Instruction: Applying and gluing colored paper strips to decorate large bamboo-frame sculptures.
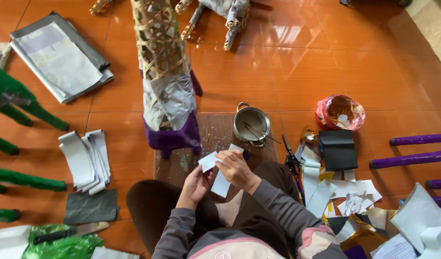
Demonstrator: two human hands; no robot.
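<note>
Down at the lap, the left hand (195,184) pinches a small white paper piece (208,161) between thumb and fingers, its grip closed on the lower edge so the piece stands up over the knees. The right hand (235,169) is curled shut on a longer white paper strip (222,182), which runs from near the fingertips down past the wrist and hangs between the two hands. Both papers sit just beside each other, touching or nearly so; I cannot tell which.

Just ahead of the hands a wooden board (215,136) lies on the orange tiled floor (326,62), and on it stands a small metal pot (251,125) with thin sticks leaning inside. Left of the pot stands a woven bamboo frame figure (165,72), partly covered in grey paper with purple around its base. Black scissors (291,156) lie to the right of the knee, near a black folded sheet (338,149) and a heap of white paper scraps (354,196). To the left, a stack of curled white strips (86,158) rests above a dark grey sheet (92,206), well apart from the hands
</note>
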